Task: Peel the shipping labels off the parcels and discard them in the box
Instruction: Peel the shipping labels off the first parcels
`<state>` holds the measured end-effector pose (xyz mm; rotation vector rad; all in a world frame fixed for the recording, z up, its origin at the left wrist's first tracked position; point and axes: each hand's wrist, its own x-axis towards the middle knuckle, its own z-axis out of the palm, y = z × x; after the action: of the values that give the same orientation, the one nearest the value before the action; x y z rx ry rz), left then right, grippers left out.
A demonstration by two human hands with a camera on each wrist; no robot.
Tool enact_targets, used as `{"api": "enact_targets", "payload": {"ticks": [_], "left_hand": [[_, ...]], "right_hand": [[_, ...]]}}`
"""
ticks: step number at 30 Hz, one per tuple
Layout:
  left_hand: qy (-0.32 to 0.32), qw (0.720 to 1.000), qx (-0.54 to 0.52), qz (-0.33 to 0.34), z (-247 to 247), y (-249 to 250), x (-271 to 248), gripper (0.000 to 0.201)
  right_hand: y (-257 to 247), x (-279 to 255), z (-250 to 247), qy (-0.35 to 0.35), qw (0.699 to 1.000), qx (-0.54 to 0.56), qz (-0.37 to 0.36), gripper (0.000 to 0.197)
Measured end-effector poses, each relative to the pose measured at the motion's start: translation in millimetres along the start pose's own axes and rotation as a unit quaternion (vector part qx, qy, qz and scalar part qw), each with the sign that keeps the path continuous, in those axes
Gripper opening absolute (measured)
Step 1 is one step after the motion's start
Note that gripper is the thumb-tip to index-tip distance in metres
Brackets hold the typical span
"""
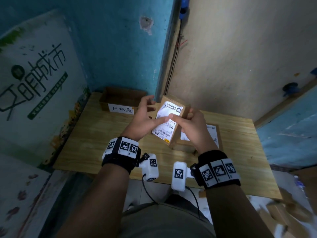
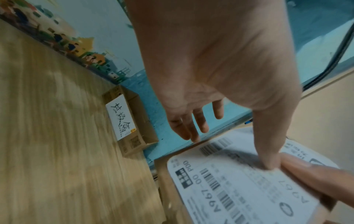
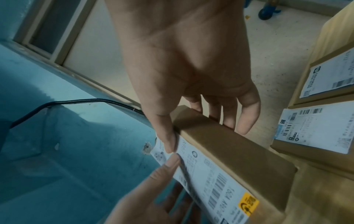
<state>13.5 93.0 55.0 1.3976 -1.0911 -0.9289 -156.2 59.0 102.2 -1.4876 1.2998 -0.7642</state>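
Observation:
I hold a brown cardboard parcel (image 1: 173, 100) tilted up above the wooden table (image 1: 96, 134). Its white shipping label (image 1: 171, 109) faces me. My right hand (image 1: 190, 124) grips the parcel (image 3: 239, 148), with the thumb on the label (image 3: 206, 174) and the fingers curled behind the box. My left hand (image 1: 145, 117) has its thumb pressed on the label (image 2: 229, 181) beside the right thumb. Its fingers are spread and nearly straight by the parcel's left edge. The open discard box (image 1: 103, 102), with a handwritten white tag, stands at the table's back left (image 2: 139, 115).
Two more labelled parcels (image 3: 316, 130) (image 3: 333, 75) lie on the table to the right, under and behind the held one (image 1: 199, 134). A printed poster (image 1: 34, 74) leans at the left. Walls close the table's far side. Cardboard scraps (image 1: 291, 212) lie on the floor at the right.

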Motion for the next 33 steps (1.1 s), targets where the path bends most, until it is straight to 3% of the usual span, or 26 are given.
{"api": "enact_targets", "payload": {"ticks": [3,5,7,9,16,20,27,33], "left_hand": [[0.032,0.993,0.058,0.097,-3.7,13.6,0.0,0.071],[0.039,0.986,0.055,0.156,-3.6,27.8,0.1,0.046],[0.008,0.984,0.033,0.175,1.5,40.4,-1.4,0.018],[-0.015,0.983,0.021,0.180,10.2,47.0,-4.5,0.005],[0.017,0.986,0.014,0.162,16.2,46.8,-3.7,0.022],[0.015,0.987,0.028,0.158,13.4,50.7,-4.4,0.017],[0.000,0.987,0.047,0.156,12.4,50.7,-5.8,0.006],[0.029,0.976,0.079,0.203,3.8,46.0,-6.3,0.027]], "right_hand": [[6.0,3.6,3.9,0.010,0.999,-0.027,0.028,0.061],[5.6,4.3,6.7,0.019,0.999,-0.011,0.040,0.077],[-6.1,-2.0,10.4,0.035,0.998,0.014,0.046,0.078],[-8.1,-3.4,12.1,0.046,0.997,0.032,0.045,0.069],[-11.4,-8.8,14.6,0.035,0.998,0.040,0.027,0.040],[-11.7,-7.7,16.7,0.031,0.998,0.057,0.028,0.027],[-9.1,-4.9,21.8,0.044,0.997,0.057,0.019,0.038],[-11.1,-6.4,26.5,0.039,0.997,0.055,0.022,0.046]]}}
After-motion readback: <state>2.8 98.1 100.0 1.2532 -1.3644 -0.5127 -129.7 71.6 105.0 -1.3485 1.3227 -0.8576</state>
